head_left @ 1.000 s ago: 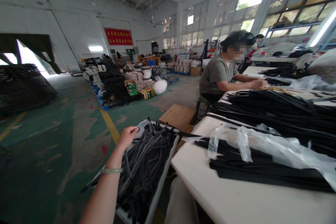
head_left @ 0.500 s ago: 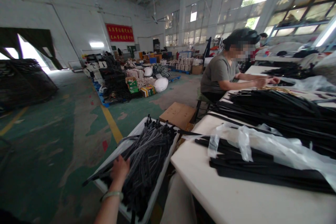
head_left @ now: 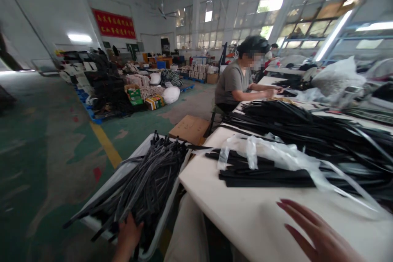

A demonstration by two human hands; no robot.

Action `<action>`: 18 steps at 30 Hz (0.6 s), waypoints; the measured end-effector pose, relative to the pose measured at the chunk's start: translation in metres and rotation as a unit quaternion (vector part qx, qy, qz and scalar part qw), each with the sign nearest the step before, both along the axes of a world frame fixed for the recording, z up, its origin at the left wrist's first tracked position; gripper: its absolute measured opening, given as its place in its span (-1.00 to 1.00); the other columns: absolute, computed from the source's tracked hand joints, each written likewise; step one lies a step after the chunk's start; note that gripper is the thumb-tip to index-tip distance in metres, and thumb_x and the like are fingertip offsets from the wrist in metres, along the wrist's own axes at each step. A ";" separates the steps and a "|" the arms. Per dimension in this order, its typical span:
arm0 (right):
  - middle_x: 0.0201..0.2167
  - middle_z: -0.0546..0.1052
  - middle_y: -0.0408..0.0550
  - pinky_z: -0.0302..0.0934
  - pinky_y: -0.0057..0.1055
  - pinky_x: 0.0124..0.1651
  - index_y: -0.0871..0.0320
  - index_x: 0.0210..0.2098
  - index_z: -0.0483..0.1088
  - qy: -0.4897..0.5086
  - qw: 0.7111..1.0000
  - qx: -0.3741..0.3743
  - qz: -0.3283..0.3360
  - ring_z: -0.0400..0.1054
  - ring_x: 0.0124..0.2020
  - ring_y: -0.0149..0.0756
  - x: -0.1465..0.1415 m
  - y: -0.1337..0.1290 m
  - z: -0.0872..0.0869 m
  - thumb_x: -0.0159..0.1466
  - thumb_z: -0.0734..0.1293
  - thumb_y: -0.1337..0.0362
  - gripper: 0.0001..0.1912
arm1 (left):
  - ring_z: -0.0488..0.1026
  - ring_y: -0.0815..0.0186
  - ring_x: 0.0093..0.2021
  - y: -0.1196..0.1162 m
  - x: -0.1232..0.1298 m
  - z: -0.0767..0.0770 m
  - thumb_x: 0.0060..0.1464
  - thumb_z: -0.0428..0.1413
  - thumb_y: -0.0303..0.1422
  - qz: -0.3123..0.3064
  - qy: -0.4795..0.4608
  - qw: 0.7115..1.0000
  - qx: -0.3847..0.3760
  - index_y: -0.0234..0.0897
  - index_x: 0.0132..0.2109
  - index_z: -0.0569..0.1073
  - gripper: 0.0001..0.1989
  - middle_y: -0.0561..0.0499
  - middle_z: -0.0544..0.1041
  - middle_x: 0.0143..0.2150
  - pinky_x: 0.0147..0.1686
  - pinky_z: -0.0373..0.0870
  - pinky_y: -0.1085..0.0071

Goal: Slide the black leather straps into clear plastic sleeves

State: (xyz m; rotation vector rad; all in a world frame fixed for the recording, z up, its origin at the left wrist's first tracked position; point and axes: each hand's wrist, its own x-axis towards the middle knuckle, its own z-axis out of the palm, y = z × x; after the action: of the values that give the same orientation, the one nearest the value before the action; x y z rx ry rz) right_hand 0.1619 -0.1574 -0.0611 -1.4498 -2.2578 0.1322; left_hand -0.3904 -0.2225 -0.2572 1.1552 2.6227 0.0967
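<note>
My left hand [head_left: 129,232] is at the near end of a white bin [head_left: 175,202], its fingers on the dark straps [head_left: 150,176] heaped inside; the fingertips are partly hidden among the straps. Several strap ends stick out over the bin's left rim. My right hand [head_left: 316,229] hovers over the near part of the white table [head_left: 245,217], fingers spread, holding nothing. Beyond it, black strips [head_left: 267,176] lie on the table, partly covered by clear plastic wrap [head_left: 276,151].
A bigger pile of black strips [head_left: 307,127] covers the table's middle. A seated person [head_left: 235,82] works at its far side. Behind the bin is a cardboard box [head_left: 189,127]. Stacked goods [head_left: 107,86] stand on pallets at the back left.
The view has swung to the right. My right hand has come into view over the table. My left hand has shifted toward the near end of the bin.
</note>
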 end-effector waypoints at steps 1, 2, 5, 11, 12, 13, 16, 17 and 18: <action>0.19 0.31 0.02 0.23 -0.09 0.15 0.04 0.17 0.30 -0.040 0.999 -0.012 0.017 0.25 0.15 0.01 -0.010 0.009 0.004 0.29 0.21 0.01 -0.50 | 0.18 -0.03 0.26 0.007 0.002 0.003 0.05 -0.07 -0.28 -0.018 0.000 1.000 0.010 -0.71 0.21 0.13 -0.34 -0.45 0.29 0.18 0.19 0.14 0.25; 0.25 0.23 0.02 0.19 -0.07 0.18 0.08 0.21 0.25 -0.069 0.997 -0.023 0.023 0.17 0.21 0.02 -0.020 0.020 0.008 0.30 0.19 0.05 -0.47 | 0.17 -0.02 0.27 0.012 0.004 0.005 0.06 -0.09 -0.26 -0.035 -0.002 0.999 0.022 -0.70 0.22 0.11 -0.33 -0.43 0.28 0.20 0.21 0.12 0.26; 0.33 0.05 0.03 0.05 -0.07 0.27 0.20 0.29 0.12 -0.115 0.991 -0.058 0.022 -0.02 0.30 -0.03 -0.049 0.045 0.012 0.31 0.17 0.18 -0.42 | 0.12 0.01 0.30 0.022 0.011 0.011 0.07 -0.15 -0.21 -0.074 -0.008 0.996 0.055 -0.65 0.24 0.08 -0.31 -0.39 0.25 0.22 0.23 0.09 0.25; 0.34 0.00 0.01 -0.06 -0.09 0.31 0.18 0.31 0.06 -0.121 0.985 -0.117 0.030 -0.13 0.34 -0.10 -0.054 0.036 0.005 0.35 0.11 0.14 -0.43 | 0.16 -0.02 0.27 0.019 0.016 0.019 -0.03 -0.19 -0.12 -0.103 -0.018 0.990 0.092 -0.68 0.19 0.13 -0.23 -0.41 0.29 0.18 0.22 0.14 0.18; 0.34 -0.02 0.00 -0.07 -0.09 0.31 0.15 0.32 0.04 -0.119 0.985 -0.122 0.031 -0.13 0.34 -0.10 -0.051 0.029 0.005 0.36 0.11 0.13 -0.43 | 0.17 -0.03 0.26 0.019 0.016 0.023 -0.04 -0.20 -0.10 -0.107 -0.019 0.989 0.102 -0.67 0.18 0.15 -0.23 -0.42 0.30 0.17 0.22 0.14 0.17; 0.35 -0.06 -0.02 -0.08 -0.08 0.31 0.12 0.32 0.02 -0.116 0.985 -0.126 0.030 -0.13 0.34 -0.10 -0.049 0.021 0.005 0.36 0.12 0.12 -0.42 | 0.17 -0.04 0.26 0.021 0.018 0.029 -0.04 -0.22 -0.09 -0.111 -0.021 0.987 0.116 -0.67 0.17 0.16 -0.22 -0.42 0.31 0.16 0.22 0.14 0.16; 0.36 -0.17 -0.04 -0.07 -0.06 0.31 0.05 0.33 -0.03 -0.103 0.986 -0.129 0.021 -0.13 0.33 -0.05 -0.039 -0.002 0.008 0.35 0.14 0.13 -0.41 | 0.20 -0.08 0.23 0.033 0.026 0.057 -0.04 -0.21 -0.04 -0.126 -0.026 0.974 0.185 -0.61 0.13 0.21 -0.24 -0.44 0.33 0.11 0.20 0.17 0.08; 0.36 -0.18 -0.04 -0.06 -0.05 0.30 0.04 0.34 -0.05 -0.100 0.986 -0.132 0.026 -0.13 0.33 -0.03 -0.034 -0.010 0.008 0.33 0.16 0.11 -0.38 | 0.22 -0.09 0.21 0.039 0.032 0.070 -0.04 -0.19 -0.04 -0.135 -0.027 0.967 0.215 -0.57 0.11 0.22 -0.26 -0.42 0.33 0.10 0.19 0.18 0.07; 0.36 -0.16 -0.04 -0.05 -0.05 0.29 0.04 0.34 -0.06 -0.098 0.985 -0.136 0.037 -0.12 0.32 -0.01 -0.029 -0.017 0.008 0.32 0.19 0.09 -0.35 | 0.26 -0.09 0.18 0.046 0.039 0.084 -0.04 -0.17 -0.03 -0.145 -0.028 0.957 0.248 -0.53 0.10 0.24 -0.29 -0.40 0.34 0.09 0.18 0.20 0.06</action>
State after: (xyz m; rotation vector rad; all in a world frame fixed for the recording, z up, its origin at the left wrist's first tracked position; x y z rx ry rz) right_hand 0.1327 -0.1745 -0.0535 -1.5736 -2.5346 0.3484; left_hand -0.3513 -0.1766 -0.1731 1.6530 2.4102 0.7509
